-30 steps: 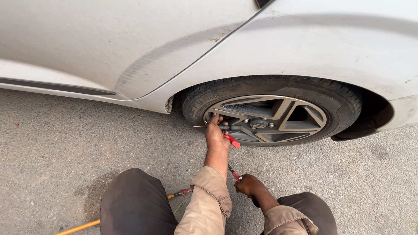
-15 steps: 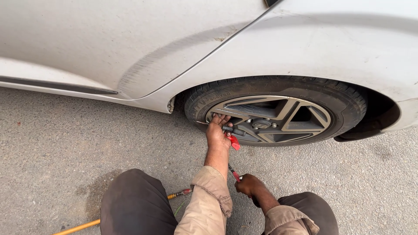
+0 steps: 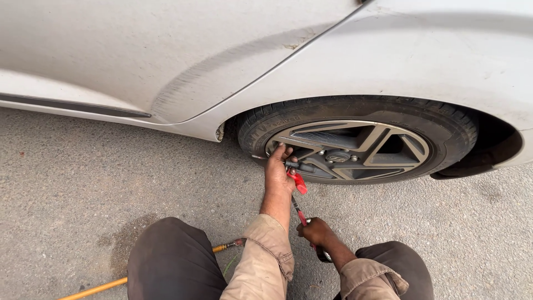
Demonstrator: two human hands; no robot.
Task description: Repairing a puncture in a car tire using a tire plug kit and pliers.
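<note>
Wheel [image 3: 347,150] shifted rightward, grey-spoked, dusty.

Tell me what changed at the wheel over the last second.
Little did. The left hand slid slightly along the rim of the wheel, staying on the red-handled chuck. The right hand kept its grip on the hose fitting near the knees. Car and yellow hose stayed put.

Your left hand [image 3: 279,173] reached forward with the arm stretched out, fingers curled and pinching. Your right hand [image 3: 314,229] stayed low and close to your knees, closed in a fist, wrist bent, both sleeves pushed back.
</note>
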